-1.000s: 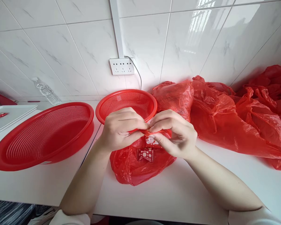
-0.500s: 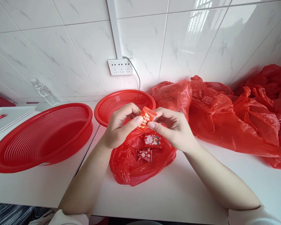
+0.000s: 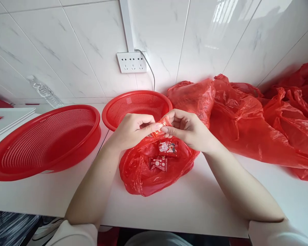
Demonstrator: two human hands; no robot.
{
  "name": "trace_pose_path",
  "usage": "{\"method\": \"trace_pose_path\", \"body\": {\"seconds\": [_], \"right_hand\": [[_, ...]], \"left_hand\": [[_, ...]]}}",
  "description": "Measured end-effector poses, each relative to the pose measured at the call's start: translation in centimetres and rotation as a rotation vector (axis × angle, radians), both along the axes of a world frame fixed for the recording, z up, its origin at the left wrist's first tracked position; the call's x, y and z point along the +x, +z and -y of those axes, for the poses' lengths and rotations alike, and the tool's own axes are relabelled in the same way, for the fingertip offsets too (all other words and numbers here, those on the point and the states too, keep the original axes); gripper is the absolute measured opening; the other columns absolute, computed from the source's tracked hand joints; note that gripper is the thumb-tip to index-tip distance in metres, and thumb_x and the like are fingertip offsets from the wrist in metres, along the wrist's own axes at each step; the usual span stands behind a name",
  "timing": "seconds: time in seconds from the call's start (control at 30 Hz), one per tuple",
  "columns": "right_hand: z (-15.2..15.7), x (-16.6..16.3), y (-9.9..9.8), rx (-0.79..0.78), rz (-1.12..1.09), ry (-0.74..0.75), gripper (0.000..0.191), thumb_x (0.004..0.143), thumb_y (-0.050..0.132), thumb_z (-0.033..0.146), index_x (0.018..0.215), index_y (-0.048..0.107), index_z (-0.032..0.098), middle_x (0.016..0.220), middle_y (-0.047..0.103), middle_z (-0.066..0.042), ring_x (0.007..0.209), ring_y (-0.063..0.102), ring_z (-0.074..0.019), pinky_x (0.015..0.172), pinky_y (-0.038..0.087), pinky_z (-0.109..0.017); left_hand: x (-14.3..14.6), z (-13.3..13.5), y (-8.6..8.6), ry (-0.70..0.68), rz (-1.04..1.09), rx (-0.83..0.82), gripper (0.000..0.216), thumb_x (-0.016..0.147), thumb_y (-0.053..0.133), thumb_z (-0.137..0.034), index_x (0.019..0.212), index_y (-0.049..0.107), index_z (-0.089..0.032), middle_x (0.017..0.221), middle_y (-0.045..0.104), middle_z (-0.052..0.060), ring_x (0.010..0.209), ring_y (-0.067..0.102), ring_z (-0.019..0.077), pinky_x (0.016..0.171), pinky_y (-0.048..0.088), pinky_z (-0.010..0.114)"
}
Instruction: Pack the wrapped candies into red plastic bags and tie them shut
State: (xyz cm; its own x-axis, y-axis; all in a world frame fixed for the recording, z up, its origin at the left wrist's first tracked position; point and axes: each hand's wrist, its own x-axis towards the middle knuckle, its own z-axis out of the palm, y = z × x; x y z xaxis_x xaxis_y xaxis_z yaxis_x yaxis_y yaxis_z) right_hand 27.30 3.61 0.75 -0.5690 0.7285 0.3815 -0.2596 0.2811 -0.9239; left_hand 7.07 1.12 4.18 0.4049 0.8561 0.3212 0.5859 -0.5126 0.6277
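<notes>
A small orange-red candy packet (image 3: 159, 129) with pale lettering is pinched between both hands, partly covered by the fingers. My left hand (image 3: 138, 129) grips its left side, the thumb lying across its front. On its right side, my right hand (image 3: 184, 129) holds it between thumb and fingers. Below the hands, an open red plastic bag (image 3: 138, 182) lies on the white table (image 3: 195, 201). Inside the bag are a red packet with a cartoon figure (image 3: 168, 148) and a smaller dark red packet with white dots (image 3: 158, 163).
A large red basket (image 3: 92, 126) stands at left, and another red basket (image 3: 110, 109) behind my hands. Full red plastic bags (image 3: 248, 126) line the wall at right. A white tray (image 3: 12, 118) with a red packet and a clear bottle (image 3: 46, 92) are at far left.
Both hands have closed further over the orange-red packet, covering more of it and turning it slightly. The camera view has shifted a little downward.
</notes>
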Motion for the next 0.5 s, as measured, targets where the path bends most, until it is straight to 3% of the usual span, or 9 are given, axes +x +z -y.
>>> {"method": "trace_pose_path", "body": {"seconds": [0.17,0.33,0.4,0.5], "right_hand": [[-0.5,0.3,-0.4,0.035,0.091,0.069,0.019,0.083,0.074,0.029,0.092,0.062,0.017,0.084,0.065,-0.001,0.074,0.063,-0.0123,0.069,0.056,-0.028],[-0.7,0.5,-1.0,0.348,0.350,-0.177,0.013,0.091,0.057,0.018,0.100,0.066,0.018,0.096,0.069,-0.004,0.084,0.063,-0.0153,0.077,0.052,-0.030],[-0.9,0.3,-1.8,0.454,0.478,-0.112,0.021,0.089,0.053,0.012,0.101,0.068,0.019,0.096,0.070,-0.003,0.085,0.064,-0.0159,0.077,0.051,-0.030],[-1.3,-0.4,-3.3,0.488,0.599,0.075,0.037,0.084,0.051,0.005,0.114,0.066,0.023,0.095,0.071,-0.002,0.080,0.064,-0.0155,0.073,0.051,-0.030]], "left_hand": [[-0.5,0.1,0.2,-0.053,-0.046,0.013,0.044,0.090,0.059,-0.041,0.054,0.053,-0.016,0.050,0.047,-0.003,0.049,0.042,0.0076,0.046,0.030,0.023],[-1.3,-0.4,0.3,0.088,-0.068,-0.002,0.037,0.096,0.047,-0.042,0.076,0.068,-0.018,0.073,0.068,0.002,0.067,0.061,0.0127,0.060,0.047,0.023],[-1.7,-0.7,0.1,0.137,-0.068,0.042,0.033,0.094,0.050,-0.041,0.081,0.070,-0.018,0.080,0.071,0.004,0.073,0.065,0.0150,0.065,0.049,0.024],[-2.0,-0.8,-0.1,0.121,-0.057,0.058,0.032,0.091,0.055,-0.039,0.070,0.069,-0.018,0.071,0.070,0.003,0.068,0.064,0.0159,0.061,0.048,0.025]]}}
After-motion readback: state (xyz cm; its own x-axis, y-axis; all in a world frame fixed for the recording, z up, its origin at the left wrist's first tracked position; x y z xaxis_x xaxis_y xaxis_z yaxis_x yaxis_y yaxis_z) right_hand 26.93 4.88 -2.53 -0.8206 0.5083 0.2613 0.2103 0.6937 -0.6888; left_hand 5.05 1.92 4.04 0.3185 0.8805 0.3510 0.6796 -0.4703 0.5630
